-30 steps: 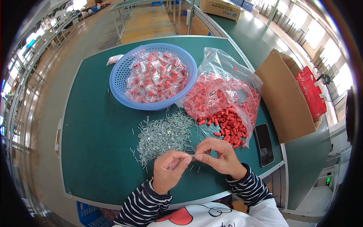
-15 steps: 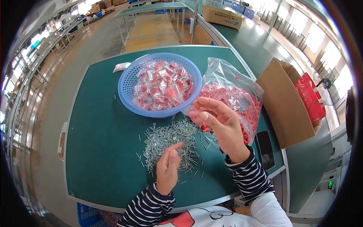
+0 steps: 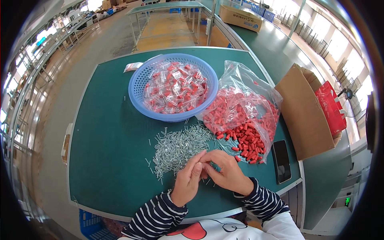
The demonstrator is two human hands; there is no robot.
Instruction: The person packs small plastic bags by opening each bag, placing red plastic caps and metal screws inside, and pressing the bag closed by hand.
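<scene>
My left hand (image 3: 188,181) and my right hand (image 3: 227,171) meet at the fingertips above the near right edge of a heap of small metal screws (image 3: 176,149). Both hands are closed, with thumbs and fingers pressed together. Whatever they pinch, if anything, is hidden by the fingers. Just beyond my right hand, red plastic caps (image 3: 249,140) spill from the mouth of a clear plastic bag (image 3: 236,76). Behind the screws stands a blue perforated basket (image 3: 138,105), filled with small clear packets (image 3: 176,86) that have red pieces inside.
A black phone (image 3: 281,162) lies at the right edge of the green table (image 3: 104,152). Past it stands an open cardboard box (image 3: 306,116) with a red bag (image 3: 330,106) beside it. A small packet (image 3: 133,67) lies left of the basket. Below the table's near left corner is a blue crate (image 3: 94,226).
My right hand has come down and left from in front of the basket and bag, closing its fingers against my left hand. The left hand has shifted slightly right. The red caps are now uncovered.
</scene>
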